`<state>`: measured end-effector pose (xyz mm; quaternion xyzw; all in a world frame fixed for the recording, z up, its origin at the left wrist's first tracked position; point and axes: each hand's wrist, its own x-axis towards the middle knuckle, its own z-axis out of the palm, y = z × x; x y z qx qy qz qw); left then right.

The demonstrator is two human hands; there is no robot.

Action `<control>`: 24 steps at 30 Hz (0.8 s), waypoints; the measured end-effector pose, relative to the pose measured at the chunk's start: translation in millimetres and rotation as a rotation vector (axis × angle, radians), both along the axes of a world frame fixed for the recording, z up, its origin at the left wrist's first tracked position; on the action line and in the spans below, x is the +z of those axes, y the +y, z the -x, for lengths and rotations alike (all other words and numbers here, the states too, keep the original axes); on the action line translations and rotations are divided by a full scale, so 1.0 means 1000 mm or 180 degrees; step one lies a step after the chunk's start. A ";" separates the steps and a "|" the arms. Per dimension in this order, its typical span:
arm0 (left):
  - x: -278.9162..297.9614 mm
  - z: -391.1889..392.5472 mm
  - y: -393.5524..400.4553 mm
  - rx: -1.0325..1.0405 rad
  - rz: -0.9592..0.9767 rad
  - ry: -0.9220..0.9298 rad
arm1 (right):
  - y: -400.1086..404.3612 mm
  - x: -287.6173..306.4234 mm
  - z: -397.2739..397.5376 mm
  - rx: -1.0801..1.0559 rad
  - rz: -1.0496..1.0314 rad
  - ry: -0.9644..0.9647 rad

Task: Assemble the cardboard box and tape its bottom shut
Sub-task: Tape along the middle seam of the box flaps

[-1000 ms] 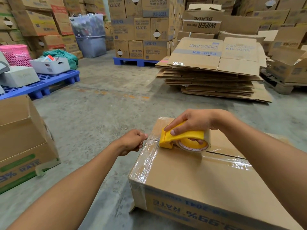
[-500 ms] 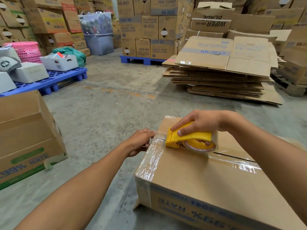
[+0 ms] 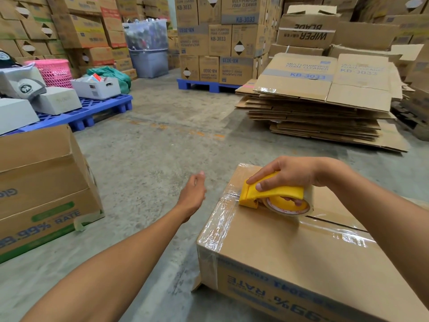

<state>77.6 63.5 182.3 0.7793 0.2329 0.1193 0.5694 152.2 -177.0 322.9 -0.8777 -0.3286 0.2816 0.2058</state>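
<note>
A brown cardboard box (image 3: 274, 247) stands upside down on the concrete floor, its print inverted. Clear tape runs along its centre seam and across its left edge. My right hand (image 3: 290, 174) grips a yellow tape dispenser (image 3: 271, 196) that rests on the box top near the left end of the seam. My left hand (image 3: 192, 194) hovers over the floor just left of the box, fingers loose and holding nothing.
Another assembled box (image 3: 44, 189) sits at the left. A stack of flattened cartons (image 3: 322, 101) lies ahead on the right. A blue pallet (image 3: 92, 112) with white boxes and a pink basket (image 3: 55, 72) is at the far left; walls of stacked cartons stand behind.
My left hand has let go of the box's left edge and moved away to the left, fingers opening. My right hand and the dispenser have stayed at the same spot.
</note>
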 end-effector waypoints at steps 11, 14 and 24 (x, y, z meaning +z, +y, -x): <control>0.023 0.008 -0.048 -0.1615 0.0109 -0.0873 | -0.001 -0.002 0.000 0.0040 -0.0056 -0.0050; 0.021 0.010 -0.050 -0.1562 0.0234 -0.0794 | 0.000 0.000 0.001 0.0056 -0.0014 -0.0062; 0.012 0.019 -0.044 -0.1435 0.0250 -0.0664 | 0.000 0.002 0.004 0.0054 -0.0011 -0.0040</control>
